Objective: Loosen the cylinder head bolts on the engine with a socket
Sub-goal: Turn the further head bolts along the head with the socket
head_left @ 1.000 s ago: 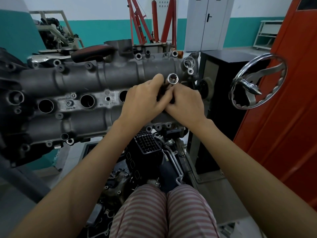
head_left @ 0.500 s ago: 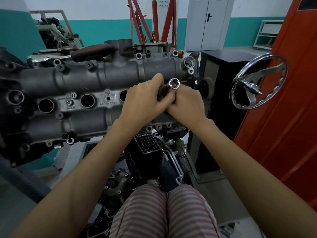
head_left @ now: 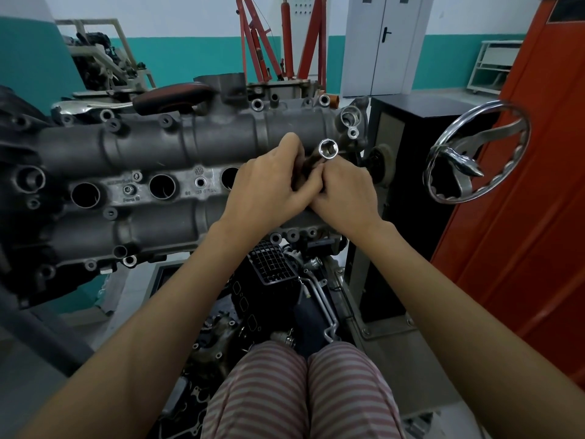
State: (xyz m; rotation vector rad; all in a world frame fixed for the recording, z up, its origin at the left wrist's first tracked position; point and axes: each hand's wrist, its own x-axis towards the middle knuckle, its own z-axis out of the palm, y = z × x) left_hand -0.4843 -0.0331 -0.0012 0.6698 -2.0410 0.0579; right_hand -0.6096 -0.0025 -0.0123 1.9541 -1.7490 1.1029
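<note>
The grey cylinder head (head_left: 152,153) lies across the left and middle of the view on an engine stand, with round plug wells and several bolt bosses. In front of its right end my left hand (head_left: 269,185) and my right hand (head_left: 343,191) are pressed together, fingers curled round a dark tool shaft. A shiny chrome socket (head_left: 328,148) sticks up out of the two hands, its open end facing me. What the shaft's lower end meets is hidden by my hands.
A chrome handwheel (head_left: 478,153) stands to the right beside an orange panel (head_left: 522,217). A ratchet with a dark red grip (head_left: 171,96) lies on top of the head. Black engine parts (head_left: 272,280) sit below, above my striped trousers. A red hoist (head_left: 285,36) stands behind.
The socket has shifted slightly right and tilted between my hands; both hands stay clasped at the same spot on the head.
</note>
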